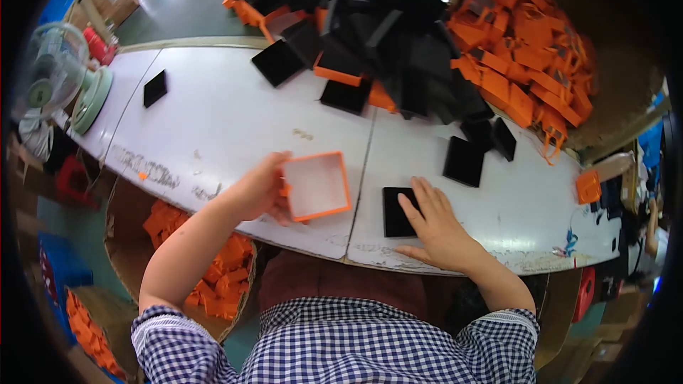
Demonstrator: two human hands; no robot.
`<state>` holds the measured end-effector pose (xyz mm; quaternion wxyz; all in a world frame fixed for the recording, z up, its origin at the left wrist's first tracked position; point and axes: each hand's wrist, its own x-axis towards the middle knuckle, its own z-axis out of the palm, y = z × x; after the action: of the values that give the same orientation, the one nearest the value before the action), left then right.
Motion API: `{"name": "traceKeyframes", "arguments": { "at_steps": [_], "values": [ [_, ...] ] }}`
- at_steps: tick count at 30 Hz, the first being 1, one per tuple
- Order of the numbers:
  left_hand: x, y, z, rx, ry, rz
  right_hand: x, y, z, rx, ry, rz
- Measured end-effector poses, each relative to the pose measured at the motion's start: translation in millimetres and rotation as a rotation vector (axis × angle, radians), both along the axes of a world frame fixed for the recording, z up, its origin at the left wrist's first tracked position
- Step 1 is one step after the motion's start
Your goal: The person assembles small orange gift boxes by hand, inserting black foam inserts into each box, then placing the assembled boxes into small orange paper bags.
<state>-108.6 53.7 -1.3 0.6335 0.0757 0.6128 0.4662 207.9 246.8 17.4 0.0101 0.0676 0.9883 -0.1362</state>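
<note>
My left hand (269,188) grips the left side of an orange box (346,181) with a white inside, which faces up over the white table. To its right, my right hand (435,224) has its fingers spread, and they touch a black square piece (396,212) lying on the table. Farther right lies another black piece (464,161). A large heap of black pieces (398,35), with some orange ones among them, covers the back middle of the table.
Many orange boxes (530,43) fill a carton at the back right. A fan (89,99) stands at the left end of the white table (213,107). Below its front edge is a carton holding orange pieces (231,270). A small black piece (155,89) lies at the left.
</note>
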Motion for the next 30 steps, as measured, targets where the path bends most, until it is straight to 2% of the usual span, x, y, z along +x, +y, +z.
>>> {"name": "traceKeyframes", "arguments": {
  "at_steps": [2,3,5,6,7,9,12,14,18,20,22,24,26,27,29,30],
  "values": [
    [1,-2,10,-0.017,0.234,-0.126,1,9,4,-0.040,-0.025,0.012],
    [4,-10,18,-0.024,0.230,-0.118,6,15,3,-0.038,-0.036,-0.015],
    [12,-24,35,0.214,1.196,-0.282,15,23,-3,-0.017,0.025,-0.055],
    [25,-30,38,0.218,1.188,-0.290,18,23,-4,-0.019,0.018,-0.063],
    [44,-34,39,0.258,1.485,-0.387,17,27,-4,-0.102,0.063,-0.081],
    [75,-29,29,0.289,1.777,-0.476,8,34,1,-0.304,0.218,-0.093],
    [96,-16,-12,0.310,1.595,-0.404,-25,32,12,-0.211,0.399,0.072],
    [91,-7,-27,0.641,1.333,-0.183,-46,29,7,-0.202,0.351,0.185],
    [92,-4,-39,0.867,1.152,-0.184,-56,9,-9,-0.244,0.359,0.280],
    [90,-3,-42,0.910,1.173,-0.228,-51,-5,-33,-0.222,0.359,0.258],
    [93,-4,-37,0.776,1.184,-0.242,-43,-16,-40,-0.022,0.240,0.187],
    [98,-6,-25,0.834,1.154,-0.269,-36,-18,-31,-0.082,0.113,0.182],
    [97,-7,-19,0.706,1.617,-0.674,-27,-6,-22,-0.242,0.121,0.213],
    [101,-6,-14,0.650,1.645,-0.699,-21,7,-17,-0.258,0.136,0.113],
    [109,-7,-14,0.576,1.712,-0.664,-2,71,-31,-0.077,0.487,-0.073],
    [110,-8,-18,0.595,1.714,-0.669,0,111,-17,-0.013,0.586,-0.184]
  ]
}}
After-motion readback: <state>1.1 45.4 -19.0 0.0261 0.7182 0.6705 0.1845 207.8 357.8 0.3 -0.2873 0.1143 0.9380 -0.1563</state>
